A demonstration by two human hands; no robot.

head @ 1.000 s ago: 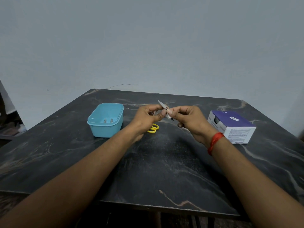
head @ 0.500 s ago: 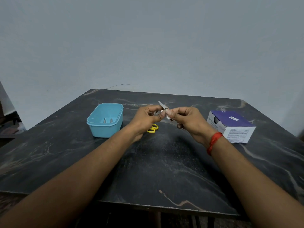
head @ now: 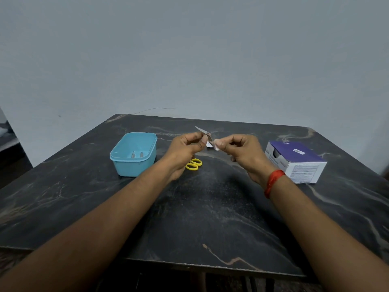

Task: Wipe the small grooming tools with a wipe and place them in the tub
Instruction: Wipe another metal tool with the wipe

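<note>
Midair, two hands hold a small metal tool and a wipe over the dark marble table.
Nearest, a red band circles the right wrist. The right hand pinches a pale wipe just beside the metal tool, which the left hand grips between thumb and fingers. Yellow scissor handles lie on the table under the left hand. Farther left, the blue tub holds two metal pieces; a purple-topped box sits to the right.

Dark marble table: blue tub, yellow scissors, purple-white box.
</note>
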